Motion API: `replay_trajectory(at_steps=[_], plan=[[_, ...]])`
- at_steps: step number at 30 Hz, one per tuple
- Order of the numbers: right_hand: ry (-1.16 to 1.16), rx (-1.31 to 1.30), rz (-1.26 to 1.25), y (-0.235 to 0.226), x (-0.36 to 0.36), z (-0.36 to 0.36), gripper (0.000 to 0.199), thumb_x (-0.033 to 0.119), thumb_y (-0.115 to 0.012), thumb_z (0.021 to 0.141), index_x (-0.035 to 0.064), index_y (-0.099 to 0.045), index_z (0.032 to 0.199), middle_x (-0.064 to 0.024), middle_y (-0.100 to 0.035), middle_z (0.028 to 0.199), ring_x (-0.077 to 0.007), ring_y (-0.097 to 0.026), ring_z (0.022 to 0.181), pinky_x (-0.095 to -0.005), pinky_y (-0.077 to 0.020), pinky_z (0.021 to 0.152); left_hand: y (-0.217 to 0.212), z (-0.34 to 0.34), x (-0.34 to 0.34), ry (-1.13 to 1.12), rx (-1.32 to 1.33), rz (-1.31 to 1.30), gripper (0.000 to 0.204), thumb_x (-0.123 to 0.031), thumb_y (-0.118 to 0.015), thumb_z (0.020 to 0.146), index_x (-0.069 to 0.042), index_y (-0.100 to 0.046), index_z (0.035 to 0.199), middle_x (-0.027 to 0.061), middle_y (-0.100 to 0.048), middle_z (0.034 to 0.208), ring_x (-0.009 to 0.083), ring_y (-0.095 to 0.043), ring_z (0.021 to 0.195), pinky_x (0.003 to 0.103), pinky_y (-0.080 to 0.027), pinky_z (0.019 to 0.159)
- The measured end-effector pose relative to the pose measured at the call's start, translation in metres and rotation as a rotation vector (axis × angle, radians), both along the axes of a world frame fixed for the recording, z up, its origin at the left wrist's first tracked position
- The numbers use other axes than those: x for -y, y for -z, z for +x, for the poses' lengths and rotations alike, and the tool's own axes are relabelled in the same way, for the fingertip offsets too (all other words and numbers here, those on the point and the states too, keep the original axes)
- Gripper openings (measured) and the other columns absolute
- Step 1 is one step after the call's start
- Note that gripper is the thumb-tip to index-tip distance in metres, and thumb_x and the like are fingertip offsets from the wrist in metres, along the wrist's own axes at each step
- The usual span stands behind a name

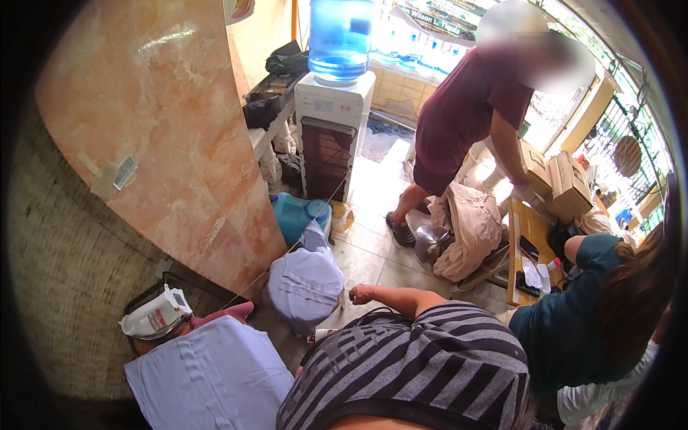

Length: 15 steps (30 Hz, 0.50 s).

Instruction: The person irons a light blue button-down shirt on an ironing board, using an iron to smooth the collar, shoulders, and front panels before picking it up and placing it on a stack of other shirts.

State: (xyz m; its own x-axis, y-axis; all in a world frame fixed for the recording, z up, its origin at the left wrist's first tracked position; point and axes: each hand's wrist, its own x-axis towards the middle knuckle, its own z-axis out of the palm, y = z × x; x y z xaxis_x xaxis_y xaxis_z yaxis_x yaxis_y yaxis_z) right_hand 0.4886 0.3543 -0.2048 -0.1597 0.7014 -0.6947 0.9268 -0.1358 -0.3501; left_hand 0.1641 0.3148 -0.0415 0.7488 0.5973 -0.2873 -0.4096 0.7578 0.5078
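Observation:
My right arm in a striped sleeve reaches across to the left, with my right hand (360,294) held in a loose fist and no object visible in it. Just left of it stands a round-topped piece draped in pale blue cloth (304,287), apart from the hand. My left hand does not show; only a sliver of skin appears at the shirt's left edge. Farther left, a flat surface covered in pale blue cloth (211,380) lies beside a white clothes iron (158,315) resting on a dark wire rack. Some mauve cloth (229,313) sticks out behind it.
A marble-patterned panel (158,143) leans at left. Behind are a water dispenser (333,118) with a blue bottle and a turquoise jug (294,218). One person (459,107) bends over boxes (570,186); another (573,322) sits beside a wooden table (516,251) with phones. Beige cloth (469,226) hangs nearby.

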Motion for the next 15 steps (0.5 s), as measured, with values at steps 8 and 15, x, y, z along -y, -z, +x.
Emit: replay_trajectory(at_steps=[8,15], plan=[[0.065,-0.086,0.06,-0.013,-0.039,-0.006,0.033,0.024,-0.061,0.078,0.0119,-0.071,0.107,-0.0148,-0.071,0.105,-0.0328,-0.066,0.101,-0.042,-0.0526,0.089,0.016,-0.011,-0.031,-0.022,-0.243,0.051,0.047,-0.043,-0.059,0.097,0.0,-0.063,0.115,0.0102,-0.064,0.109,0.0175,-0.06,0.097,0.032,-0.049,0.084],[0.102,0.001,-0.063,0.015,-0.037,0.037,0.033,0.026,-0.062,0.078,0.0115,-0.071,0.107,-0.0143,-0.072,0.104,-0.0325,-0.067,0.099,-0.0414,-0.0531,0.087,0.028,-0.008,-0.047,-0.003,-0.38,0.082,0.047,-0.044,-0.058,0.097,0.0,-0.063,0.114,0.0096,-0.064,0.106,0.0172,-0.06,0.095,0.032,-0.049,0.083]])
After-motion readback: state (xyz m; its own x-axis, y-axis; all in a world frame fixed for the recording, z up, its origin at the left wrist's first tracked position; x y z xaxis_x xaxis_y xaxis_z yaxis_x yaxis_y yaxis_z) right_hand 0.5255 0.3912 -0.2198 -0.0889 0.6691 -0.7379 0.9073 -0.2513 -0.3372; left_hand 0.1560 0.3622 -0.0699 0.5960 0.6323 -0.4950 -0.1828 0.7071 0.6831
